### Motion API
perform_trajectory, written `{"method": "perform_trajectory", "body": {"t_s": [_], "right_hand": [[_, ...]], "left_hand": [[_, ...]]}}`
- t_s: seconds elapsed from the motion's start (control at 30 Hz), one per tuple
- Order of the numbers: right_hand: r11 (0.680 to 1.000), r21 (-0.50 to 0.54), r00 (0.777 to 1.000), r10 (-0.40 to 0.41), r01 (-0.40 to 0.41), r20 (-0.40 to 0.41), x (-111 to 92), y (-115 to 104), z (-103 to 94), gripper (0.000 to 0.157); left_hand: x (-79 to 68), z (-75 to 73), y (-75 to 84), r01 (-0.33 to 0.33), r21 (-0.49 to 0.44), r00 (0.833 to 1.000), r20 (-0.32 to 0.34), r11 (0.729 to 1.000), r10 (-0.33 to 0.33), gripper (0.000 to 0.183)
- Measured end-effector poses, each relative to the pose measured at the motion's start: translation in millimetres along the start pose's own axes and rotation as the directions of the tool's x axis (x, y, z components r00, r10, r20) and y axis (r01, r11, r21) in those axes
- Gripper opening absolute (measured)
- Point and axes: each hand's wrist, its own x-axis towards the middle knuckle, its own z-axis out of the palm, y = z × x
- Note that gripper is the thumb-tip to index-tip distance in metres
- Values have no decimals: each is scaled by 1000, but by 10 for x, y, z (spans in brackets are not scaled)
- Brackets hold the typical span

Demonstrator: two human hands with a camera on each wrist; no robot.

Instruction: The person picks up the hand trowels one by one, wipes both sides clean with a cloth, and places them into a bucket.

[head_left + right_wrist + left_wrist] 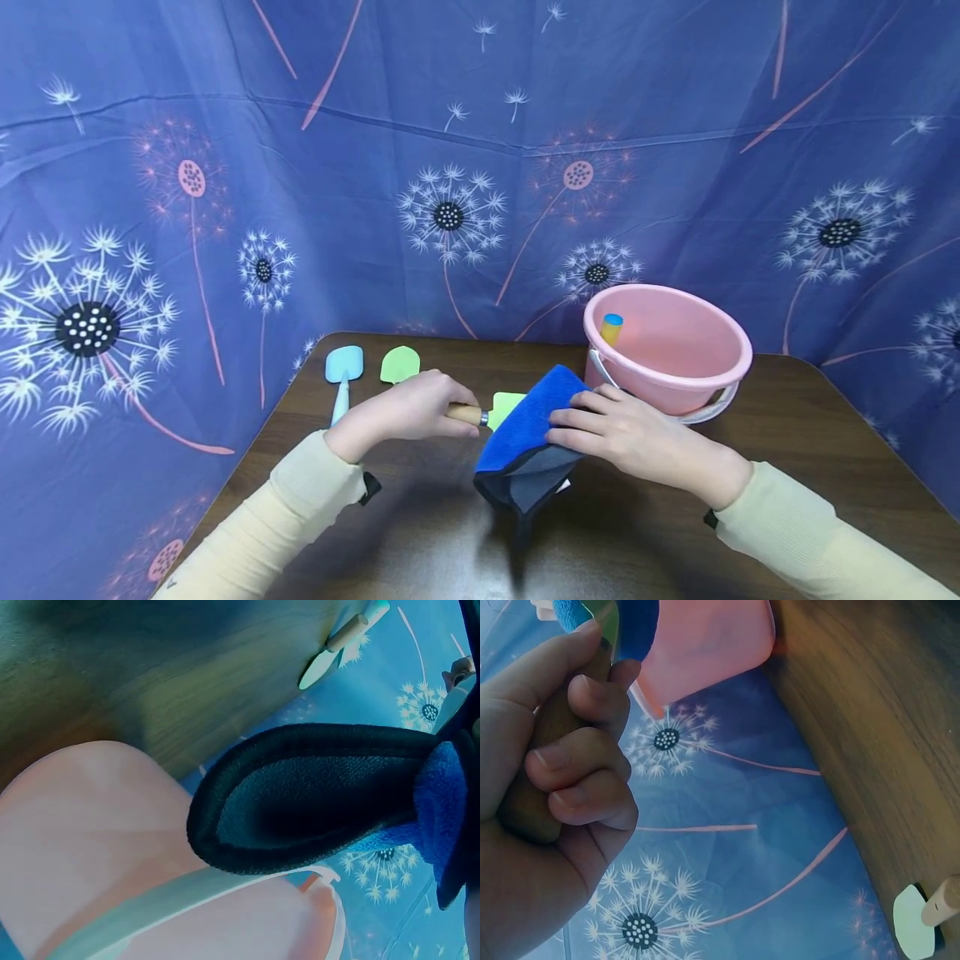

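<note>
My left hand [431,406] grips the wooden handle [463,414] of a small shovel with a flat green blade [507,407]; its fingers curl round the handle in the left wrist view. A cloth [534,417], blue on one side and dark grey on the other, is folded over the far part of the blade and hides it. My right hand [611,425] holds the cloth, its thumb hidden. In the right wrist view a dark-edged fold of the cloth [315,799] hangs in front of the bucket. Both hands are above the table.
A pink bucket [667,379] with a white handle stands at the back right, a yellow object with a blue top [612,329] inside. At the back left lie a light blue shovel [344,367] and another green shovel [400,364]. A patterned blue curtain [360,208] hangs behind the table.
</note>
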Motion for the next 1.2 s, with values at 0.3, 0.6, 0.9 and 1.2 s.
{"method": "perform_trajectory", "body": {"t_s": [0.3,0.6,0.9,1.2], "right_hand": [[1000,5,999,28,-28,-28,-111,5,-80,46],[998,-14,997,59,-60,-46,-221,12,-124,45],[998,-10,995,65,-66,-71,-273,-7,-150,43],[996,-1,990,84,-85,-114,-240,16,-235,41]], "left_hand": [[-123,-55,-88,44,-30,998,-32,999,-45,17],[-226,-111,-160,93,-52,994,-60,994,-96,17],[-312,-129,-239,125,-88,990,-54,988,-130,23],[-328,-80,-367,106,-124,990,-74,987,-116,16]]}}
